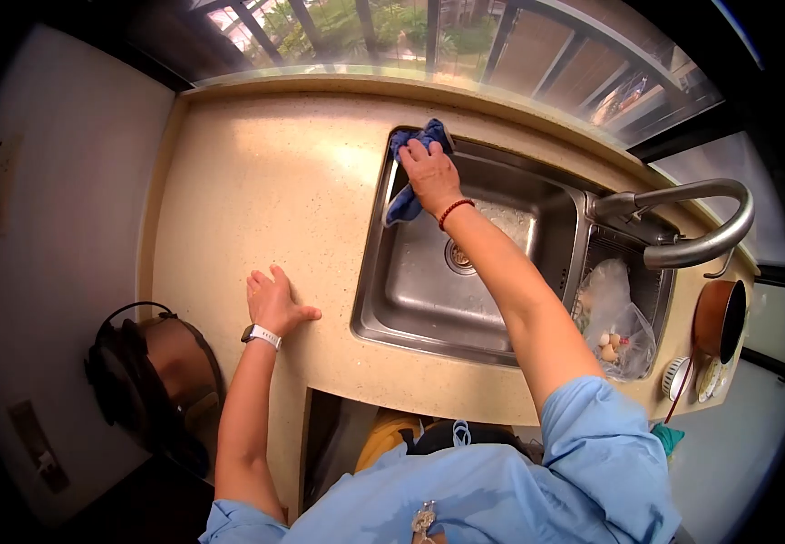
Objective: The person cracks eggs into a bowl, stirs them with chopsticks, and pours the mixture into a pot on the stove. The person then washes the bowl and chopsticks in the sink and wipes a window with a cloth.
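A blue cloth (402, 208) is bunched under my right hand (431, 177) at the far left corner of the steel sink (424, 299). The fingers press the cloth on the rim, and part of it hangs down over the sink's left edge. My left hand (273, 301) rests on the beige countertop (238, 199) to the left of the sink, fingers and thumb spread, holding nothing. Inside the sink the drain (458, 257) shows, with some wet spots around it.
A curved faucet (696, 195) rises at the right. A plastic bag (617, 317) with food lies in the small side basin. Beyond it are a brown pot (719, 319) and a small white bowl (676, 376). A dark cooker (161, 381) stands at the left. A window (429, 41) lies behind.
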{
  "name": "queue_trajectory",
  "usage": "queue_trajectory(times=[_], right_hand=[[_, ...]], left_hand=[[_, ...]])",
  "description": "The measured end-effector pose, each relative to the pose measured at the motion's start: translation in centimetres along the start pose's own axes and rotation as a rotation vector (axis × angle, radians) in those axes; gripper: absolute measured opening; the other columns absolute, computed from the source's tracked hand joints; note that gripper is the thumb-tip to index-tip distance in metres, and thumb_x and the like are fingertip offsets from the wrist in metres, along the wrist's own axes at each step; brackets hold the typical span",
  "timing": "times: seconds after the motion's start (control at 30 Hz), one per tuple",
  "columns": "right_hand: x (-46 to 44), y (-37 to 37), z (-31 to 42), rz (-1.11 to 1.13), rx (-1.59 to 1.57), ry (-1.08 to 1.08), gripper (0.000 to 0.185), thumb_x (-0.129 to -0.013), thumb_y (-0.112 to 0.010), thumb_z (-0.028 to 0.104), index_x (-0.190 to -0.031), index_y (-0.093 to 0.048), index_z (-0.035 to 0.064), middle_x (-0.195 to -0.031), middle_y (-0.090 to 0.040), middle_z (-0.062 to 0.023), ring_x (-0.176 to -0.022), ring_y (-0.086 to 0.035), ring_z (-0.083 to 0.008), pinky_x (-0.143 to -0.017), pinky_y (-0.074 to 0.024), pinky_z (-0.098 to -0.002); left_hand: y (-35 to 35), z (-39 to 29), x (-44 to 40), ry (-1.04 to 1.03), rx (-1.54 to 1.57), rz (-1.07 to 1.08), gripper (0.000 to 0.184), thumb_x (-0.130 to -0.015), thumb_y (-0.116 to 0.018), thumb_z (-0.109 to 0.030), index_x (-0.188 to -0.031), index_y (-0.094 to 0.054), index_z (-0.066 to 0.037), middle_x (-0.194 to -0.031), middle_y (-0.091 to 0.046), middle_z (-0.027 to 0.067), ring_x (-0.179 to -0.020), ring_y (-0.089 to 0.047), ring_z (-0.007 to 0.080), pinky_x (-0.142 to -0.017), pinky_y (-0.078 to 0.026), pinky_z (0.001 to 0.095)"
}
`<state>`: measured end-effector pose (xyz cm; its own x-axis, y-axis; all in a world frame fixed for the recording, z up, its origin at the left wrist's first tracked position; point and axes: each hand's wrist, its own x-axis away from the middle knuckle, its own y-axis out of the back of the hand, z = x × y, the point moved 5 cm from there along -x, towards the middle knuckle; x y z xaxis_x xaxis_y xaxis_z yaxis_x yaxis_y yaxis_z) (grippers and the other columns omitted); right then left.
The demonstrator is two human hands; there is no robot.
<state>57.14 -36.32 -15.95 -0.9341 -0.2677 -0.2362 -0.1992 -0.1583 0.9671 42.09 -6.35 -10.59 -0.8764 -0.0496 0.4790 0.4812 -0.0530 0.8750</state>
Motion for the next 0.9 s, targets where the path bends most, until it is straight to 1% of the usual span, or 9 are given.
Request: queue_trajectory(times=[0.07,0.2,0.27,0.33,0.37,0.47,0.6,0.77,0.9], right_hand=[[2.6,-0.8,-3.8,-0.055,0.197,0.300,0.027,-0.087,-0.056,0.016,-0.111,-0.067,0.0142,-0.117,-0.057,0.0031,-0.091,-0.053,-0.0212,-0.074,-0.0468,-0.0321],[8.0,0.5,-10.6,-0.109,0.171,0.123,0.024,-0.087,-0.061,0.023,-0.108,-0.068,0.0128,-0.117,-0.058,0.0041,-0.091,-0.054,-0.0202,-0.073,-0.0462,-0.0313],[12.5,0.4,-16.6,-0.018,0.298,0.133,0.036,-0.088,-0.065,0.028,-0.122,-0.061,0.0197,-0.128,-0.053,0.0015,-0.084,-0.056,-0.0240,-0.073,-0.0474,-0.0361],[17.8,3.3,-22.6,-0.024,0.113,-0.417,0.036,-0.087,-0.064,0.019,-0.123,-0.062,0.0200,-0.128,-0.053,-0.0021,-0.083,-0.059,-0.0296,-0.073,-0.0510,-0.0414],[18.9,4.9,-23.0,0.071,0.151,-0.381,0.038,-0.085,-0.062,0.013,-0.123,-0.061,0.0189,-0.128,-0.053,-0.0051,-0.085,-0.060,-0.0310,-0.075,-0.0525,-0.0421],[22.0,6.5,-21.4,0.248,0.113,-0.434,0.045,-0.080,-0.057,0.003,-0.123,-0.058,0.0149,-0.127,-0.052,-0.0135,-0.089,-0.064,-0.0354,-0.081,-0.0548,-0.0431],[28.3,8.3,-17.1,0.187,-0.070,-0.574,0.039,-0.078,-0.060,0.009,-0.117,-0.060,0.0119,-0.118,-0.054,-0.0142,-0.085,-0.066,-0.0384,-0.075,-0.0535,-0.0499],[36.8,11.1,-9.7,0.482,-0.096,-0.648,0.031,-0.077,-0.065,0.015,-0.108,-0.062,0.0087,-0.112,-0.054,-0.0167,-0.080,-0.065,-0.0392,-0.072,-0.0555,-0.0468],[39.2,11.0,-7.1,0.569,-0.199,-0.809,0.031,-0.082,-0.055,0.030,-0.093,-0.070,0.0058,-0.095,-0.067,-0.0182,-0.086,-0.066,-0.0383,-0.076,-0.0528,-0.0499]], left_hand=[[0.4,-0.4,0.0,0.002,0.003,0.007,0.121,-0.052,-0.090,-0.051,-0.140,-0.033,0.010,-0.133,-0.040,0.0391,-0.127,-0.040,0.0477,-0.108,-0.035,0.0462],[0.0,0.0,0.1,0.019,-0.019,-0.012,0.122,-0.052,-0.091,-0.051,-0.140,-0.032,0.009,-0.135,-0.037,0.0396,-0.127,-0.040,0.0479,-0.101,-0.043,0.0454],[-0.2,0.0,-0.1,-0.008,-0.036,-0.025,0.121,-0.052,-0.091,-0.051,-0.140,-0.033,0.009,-0.132,-0.039,0.0382,-0.125,-0.042,0.0477,-0.098,-0.046,0.0458],[-0.3,0.1,-0.3,0.007,0.003,0.004,0.122,-0.051,-0.091,-0.050,-0.139,-0.033,0.009,-0.129,-0.041,0.0368,-0.122,-0.044,0.0472,-0.097,-0.046,0.0458],[-0.2,0.1,-0.7,0.005,-0.001,0.011,0.122,-0.051,-0.091,-0.050,-0.139,-0.033,0.009,-0.129,-0.041,0.0368,-0.122,-0.044,0.0472,-0.097,-0.046,0.0458],[-0.6,0.3,0.0,0.016,0.004,0.037,0.123,-0.050,-0.092,-0.050,-0.140,-0.031,0.009,-0.128,-0.042,0.0362,-0.122,-0.045,0.0462,-0.096,-0.047,0.0456],[-0.7,0.2,-0.5,0.018,0.027,0.043,0.123,-0.051,-0.091,-0.050,-0.141,-0.030,0.009,-0.129,-0.043,0.0359,-0.124,-0.044,0.0451,-0.096,-0.047,0.0447],[-0.9,0.2,-0.6,0.021,0.017,0.031,0.122,-0.053,-0.091,-0.050,-0.140,-0.030,0.009,-0.130,-0.043,0.0354,-0.126,-0.042,0.0450,-0.100,-0.045,0.0438],[-1.2,0.4,-0.5,-0.002,0.074,0.027,0.118,-0.054,-0.091,-0.049,-0.140,-0.032,0.008,-0.131,-0.044,0.0344,-0.127,-0.042,0.0448,-0.104,-0.041,0.0444]])
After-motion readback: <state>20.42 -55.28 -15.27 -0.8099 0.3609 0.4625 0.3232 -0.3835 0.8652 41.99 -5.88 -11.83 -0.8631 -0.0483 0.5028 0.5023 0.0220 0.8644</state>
